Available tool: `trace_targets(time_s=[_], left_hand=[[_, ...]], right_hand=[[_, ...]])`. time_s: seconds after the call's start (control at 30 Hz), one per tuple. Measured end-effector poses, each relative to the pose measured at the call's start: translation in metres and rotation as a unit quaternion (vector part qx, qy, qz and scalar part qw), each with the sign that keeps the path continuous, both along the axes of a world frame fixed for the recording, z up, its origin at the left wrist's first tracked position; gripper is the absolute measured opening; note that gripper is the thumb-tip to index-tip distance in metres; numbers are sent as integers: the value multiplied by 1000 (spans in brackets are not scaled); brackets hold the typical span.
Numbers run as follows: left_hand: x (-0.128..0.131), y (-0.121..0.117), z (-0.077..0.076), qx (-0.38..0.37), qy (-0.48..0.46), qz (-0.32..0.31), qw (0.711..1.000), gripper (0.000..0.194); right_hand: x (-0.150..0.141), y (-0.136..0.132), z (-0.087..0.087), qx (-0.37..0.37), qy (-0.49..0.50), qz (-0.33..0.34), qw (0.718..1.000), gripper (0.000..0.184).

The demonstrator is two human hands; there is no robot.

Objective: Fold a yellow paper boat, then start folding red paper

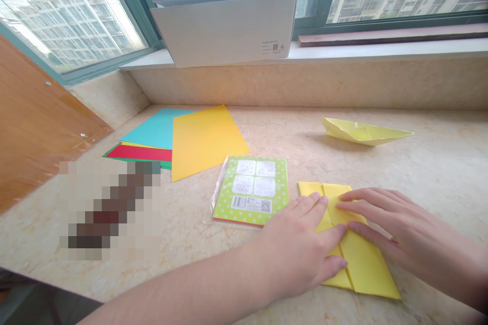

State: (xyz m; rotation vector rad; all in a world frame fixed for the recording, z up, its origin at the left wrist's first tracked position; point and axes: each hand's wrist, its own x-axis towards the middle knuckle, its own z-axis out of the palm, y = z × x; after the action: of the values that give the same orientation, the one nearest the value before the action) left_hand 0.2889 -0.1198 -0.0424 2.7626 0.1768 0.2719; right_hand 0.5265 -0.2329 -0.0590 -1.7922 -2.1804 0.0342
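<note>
A folded sheet of yellow paper (368,264) lies flat on the stone-patterned counter, its folded flaps meeting along a lengthwise line. My left hand (305,244) rests on its left side with the fingers spread, covering part of that edge. From the right, my right hand (385,218) touches the upper right part, fingers stretched out and thumb near the middle line. Behind the sheet stands a yellow paper boat (366,133), pointed at both ends. Left of my left hand is a green dotted packet (249,190) in clear wrap, with a barcode on it.
Coloured sheets lie at the back left, an orange-yellow sheet (206,142) over a blue sheet (156,127) and a red sheet (139,153). A blurred-out dark object (110,210) is at the left. On the windowsill stands a white box (229,30).
</note>
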Motion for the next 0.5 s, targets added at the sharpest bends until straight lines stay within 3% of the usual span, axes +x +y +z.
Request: trace_targets(time_s=[0.13,0.5], left_hand=[[0,-1,-2,19,-7,-3,1000,53],[0,-2,-3,58,-16,-15,998,52]], right_hand=[[1,1,-2,-1,-22,-20,1000,40],[5,2,-8,6,-9,-80,997,41]])
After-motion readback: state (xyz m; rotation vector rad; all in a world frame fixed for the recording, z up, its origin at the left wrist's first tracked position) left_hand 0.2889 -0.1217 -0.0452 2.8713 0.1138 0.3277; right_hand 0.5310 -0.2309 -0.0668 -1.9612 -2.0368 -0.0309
